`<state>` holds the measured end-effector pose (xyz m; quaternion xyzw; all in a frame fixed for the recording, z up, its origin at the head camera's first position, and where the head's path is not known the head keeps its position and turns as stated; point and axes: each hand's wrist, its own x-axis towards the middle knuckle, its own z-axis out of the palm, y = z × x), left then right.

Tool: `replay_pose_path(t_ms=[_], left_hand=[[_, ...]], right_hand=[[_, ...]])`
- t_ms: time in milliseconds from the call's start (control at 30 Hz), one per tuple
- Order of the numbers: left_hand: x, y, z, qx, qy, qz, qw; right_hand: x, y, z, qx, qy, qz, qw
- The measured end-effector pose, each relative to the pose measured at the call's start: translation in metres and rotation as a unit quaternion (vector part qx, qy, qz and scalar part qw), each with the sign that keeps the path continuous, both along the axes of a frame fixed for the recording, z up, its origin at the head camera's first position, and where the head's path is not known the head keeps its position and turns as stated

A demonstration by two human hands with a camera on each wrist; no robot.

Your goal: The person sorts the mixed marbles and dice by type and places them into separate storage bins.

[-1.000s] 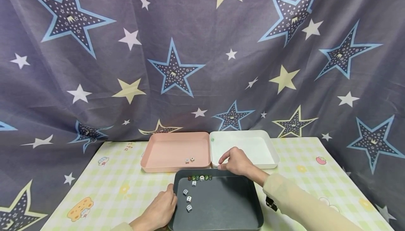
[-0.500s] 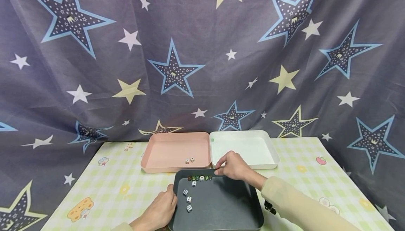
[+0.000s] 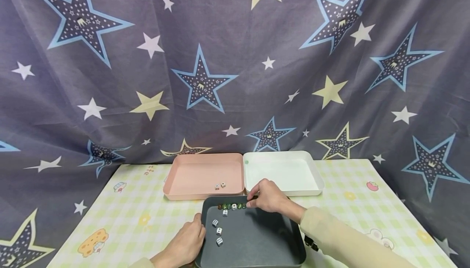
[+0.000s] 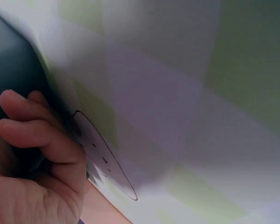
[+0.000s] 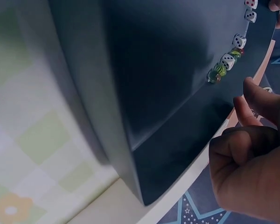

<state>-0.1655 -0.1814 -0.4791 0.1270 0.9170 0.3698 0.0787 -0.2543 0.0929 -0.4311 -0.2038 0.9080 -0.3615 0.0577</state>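
Note:
In the head view, a dark grey tray (image 3: 257, 235) lies in front of the person. My left hand (image 3: 183, 239) grips its left rim; the left wrist view shows the curled fingers (image 4: 32, 133) at the edge. Along the tray's far side runs a row of glass marbles (image 5: 220, 69) with a white die (image 3: 234, 207) among them. Several more dice (image 3: 219, 231) lie loose down the tray's left part. My right hand (image 3: 269, 196) hovers over the far rim, thumb and forefinger apart close to the row's right end, with nothing between them.
Behind the grey tray stand a pink tray (image 3: 205, 170) with two dice (image 3: 220, 186) and a white tray (image 3: 312, 174) with a small green marble (image 3: 247, 162) in its far left corner. All three rest on a checkered tablecloth (image 3: 139, 219) before a starry curtain (image 3: 235, 27).
My right hand has come down and left from the white tray's near edge to the right end of the marble row. The left hand and the grey tray have stayed in place.

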Motion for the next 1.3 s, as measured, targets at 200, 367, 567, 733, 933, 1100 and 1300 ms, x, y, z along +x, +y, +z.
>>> replay_pose_path(t_ms=[200,367,567,733,933,1100,1300], left_hand=[[0.001,0.000,0.001,0.001,0.001,-0.001,1.0000],[0.001,0.000,0.000,0.007,-0.002,-0.002,1.0000],[0.001,0.001,-0.001,0.006,-0.005,-0.001,1.0000],[0.001,0.001,0.000,0.006,-0.008,-0.001,0.9999],[0.002,0.002,0.000,0.008,-0.016,0.000,0.9998],[0.002,0.003,0.000,0.005,-0.011,0.001,0.9999],[0.002,0.002,0.000,0.008,-0.009,-0.001,0.9999]], right_hand=[[0.000,-0.001,-0.002,0.002,0.010,0.011,0.9999],[-0.001,-0.004,-0.004,0.010,0.025,0.023,0.9994],[0.000,-0.006,-0.007,0.015,0.025,0.030,0.9991],[0.000,-0.006,-0.009,0.018,0.027,0.033,0.9989],[0.002,-0.009,-0.010,0.028,0.032,0.045,0.9981],[0.002,-0.010,-0.011,0.041,0.028,0.041,0.9980],[0.002,-0.010,-0.012,0.056,0.018,0.039,0.9975]])
